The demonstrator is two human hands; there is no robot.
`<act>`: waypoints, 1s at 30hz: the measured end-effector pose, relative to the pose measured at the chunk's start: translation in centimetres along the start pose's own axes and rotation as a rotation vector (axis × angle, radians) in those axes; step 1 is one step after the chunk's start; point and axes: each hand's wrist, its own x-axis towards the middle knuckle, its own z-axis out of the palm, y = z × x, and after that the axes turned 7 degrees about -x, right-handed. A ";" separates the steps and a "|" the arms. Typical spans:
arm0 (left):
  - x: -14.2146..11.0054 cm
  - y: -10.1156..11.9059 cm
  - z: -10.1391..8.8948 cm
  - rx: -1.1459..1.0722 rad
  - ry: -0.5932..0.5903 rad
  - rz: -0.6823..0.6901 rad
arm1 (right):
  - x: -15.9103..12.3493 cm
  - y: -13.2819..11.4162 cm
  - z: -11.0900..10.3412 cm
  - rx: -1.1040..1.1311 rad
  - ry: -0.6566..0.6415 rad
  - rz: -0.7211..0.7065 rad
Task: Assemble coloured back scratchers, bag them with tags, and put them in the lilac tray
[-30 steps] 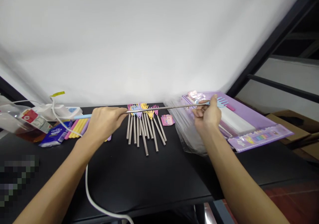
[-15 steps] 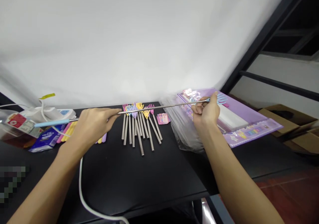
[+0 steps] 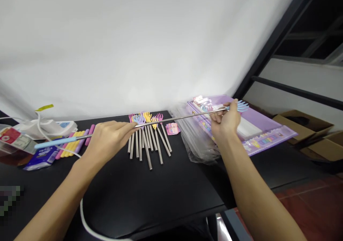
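I hold a long extended telescopic back scratcher (image 3: 177,118) level above the black table (image 3: 160,194). Its blue claw head (image 3: 241,106) sticks out past my right hand (image 3: 225,121), which pinches the thin rod just below the head. My left hand (image 3: 108,139) is closed round the thicker part of the rod, and the blue grip (image 3: 55,142) pokes out to its left. Below the rod lies a row of several collapsed scratchers (image 3: 146,137) with pink, blue, yellow and purple claw heads.
A purple printed packaging card stack (image 3: 265,133) and a pile of clear plastic sleeves (image 3: 197,141) lie at the right. Loose coloured grips (image 3: 71,144), a blue packet (image 3: 40,158), a white device (image 3: 45,128) with its cable sit at the left. Cardboard boxes (image 3: 311,133) stand beyond the table's right end.
The scratcher has grown longer: the blue grip has slid further out to the left past my left hand, and my right hand with the claw head has shifted slightly right. The view drifted.
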 end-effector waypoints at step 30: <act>0.1 1.8 0.3 -0.055 -0.064 -0.072 | -8.8 5.1 3.4 -0.105 -0.580 0.169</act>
